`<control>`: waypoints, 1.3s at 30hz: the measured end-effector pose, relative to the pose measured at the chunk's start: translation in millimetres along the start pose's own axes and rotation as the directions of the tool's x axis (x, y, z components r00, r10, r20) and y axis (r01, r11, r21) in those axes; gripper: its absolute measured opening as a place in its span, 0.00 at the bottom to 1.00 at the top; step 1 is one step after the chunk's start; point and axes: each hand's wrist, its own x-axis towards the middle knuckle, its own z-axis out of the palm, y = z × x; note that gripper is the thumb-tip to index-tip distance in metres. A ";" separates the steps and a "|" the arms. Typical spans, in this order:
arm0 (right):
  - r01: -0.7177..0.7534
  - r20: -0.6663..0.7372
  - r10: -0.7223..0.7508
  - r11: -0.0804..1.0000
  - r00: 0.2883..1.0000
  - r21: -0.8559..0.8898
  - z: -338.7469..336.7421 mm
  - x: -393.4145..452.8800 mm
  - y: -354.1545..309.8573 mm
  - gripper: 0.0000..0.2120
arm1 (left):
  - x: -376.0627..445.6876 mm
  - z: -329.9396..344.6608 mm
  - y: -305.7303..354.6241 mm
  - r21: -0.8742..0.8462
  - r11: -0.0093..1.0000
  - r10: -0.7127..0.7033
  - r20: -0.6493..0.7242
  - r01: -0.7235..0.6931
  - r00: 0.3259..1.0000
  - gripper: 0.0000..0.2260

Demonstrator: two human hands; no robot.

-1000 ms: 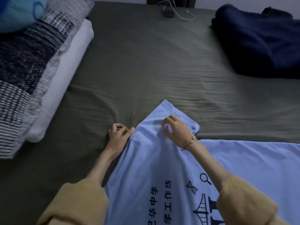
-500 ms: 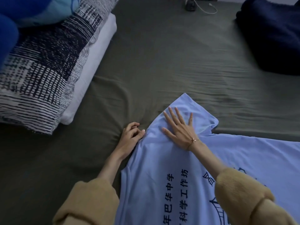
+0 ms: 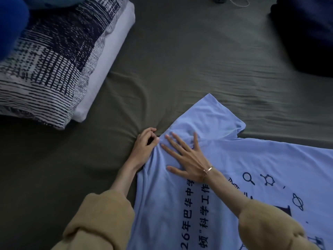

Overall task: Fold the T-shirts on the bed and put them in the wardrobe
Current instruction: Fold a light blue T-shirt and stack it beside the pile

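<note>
cotton bedding, far left: patterned pillow point(image 3: 48, 65) in black and white, lying on a plain white pillow point(image 3: 106, 69), both pushed to the bed's edge, which leaves the middle free as a working surface.

olive-grey sheet point(image 3: 180, 51): covers the bed; puckered into radiating creases just where the left hand bears down, so the hand appears to be pulling or anchoring there.

left hand point(image 3: 144, 147): fingers curled, pinching the shirt's edge at the shoulder against the sheet; judged to be holding the cloth taut so it does not slide.

right hand point(image 3: 183, 157): fingers spread and straight, palm pressed flat on the shirt just beside the left hand; judged to be smoothing the shoulder before the fold. thin bracelet point(image 3: 207, 170) at the wrist.

light blue t-shirt point(image 3: 252, 159): spread print-side up on the near right part of the bed, one sleeve point(image 3: 212, 120) pointing away from the person, not yet folded.

dark blue bundle point(image 3: 306, 33), far right: heaped cloth, well apart from the shirt; kind cannot be told.

wardrobe: not in view.
</note>
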 end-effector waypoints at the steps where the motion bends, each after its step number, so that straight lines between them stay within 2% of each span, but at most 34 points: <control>1: 0.027 -0.001 -0.027 1.000 1.000 0.004 0.8 -1.0 -5.2 0.33 | -0.1 0.4 -1.1 0.015 1.000 0.015 -0.001 -0.015 1.000 0.06; 7: 0.075 -0.007 -0.074 0.994 0.997 0.082 6.2 -18.8 -38.7 0.32 | 0.7 4.0 -4.1 0.046 0.998 0.048 -0.051 -0.046 0.998 0.08; 13: 0.135 -0.006 -0.135 0.988 0.991 0.074 8.3 -50.5 -75.1 0.31 | -21.4 -3.2 7.3 -0.081 0.989 -0.125 -0.013 0.124 0.992 0.13; 18: 0.169 0.001 -0.169 0.983 0.986 0.071 11.8 -81.0 -107.6 0.31 | -70.7 -11.8 -12.4 0.050 0.997 -0.056 -0.038 0.058 0.998 0.11; 22: 0.144 -0.009 -0.144 0.982 0.990 0.122 19.2 -106.0 -140.5 0.31 | -77.3 -11.4 5.3 -0.062 0.980 -0.198 -0.124 0.192 0.972 0.12; 25: 0.178 -0.047 -0.174 0.979 0.984 0.103 22.5 -125.3 -161.5 0.30 | -102.3 -9.0 7.3 -0.077 0.977 -0.205 -0.116 0.197 0.972 0.15; 27: 0.121 -0.075 -0.114 0.989 0.991 0.084 21.0 -137.9 -170.0 0.29 | -130.7 -12.0 4.6 -0.018 0.983 -0.182 -0.122 0.182 0.976 0.17; 29: -0.052 -0.102 0.060 0.996 0.993 0.078 17.4 -147.3 -169.4 0.28 | -157.6 -15.2 1.1 0.004 0.984 -0.178 -0.152 0.180 0.972 0.11; 31: -0.281 -0.115 0.290 0.955 0.950 0.089 14.0 -157.8 -164.3 0.27 | -182.1 -15.2 -3.0 0.023 0.984 -0.171 -0.168 0.178 0.971 0.12; 33: -0.431 -0.118 0.445 0.893 0.888 0.128 12.2 -169.4 -161.9 0.28 | -209.7 -13.9 -9.2 0.043 0.980 -0.179 -0.203 0.192 0.963 0.15; 37: -0.531 -0.122 0.552 0.830 0.825 0.169 8.6 -185.8 -163.5 0.28 | -259.2 -13.6 -17.6 0.078 0.979 -0.169 -0.207 0.189 0.964 0.18; 39: -0.587 -0.115 0.613 0.785 0.781 0.200 3.4 -195.4 -161.8 0.29 | -272.9 -15.1 -20.3 0.080 0.973 -0.196 -0.207 0.216 0.959 0.14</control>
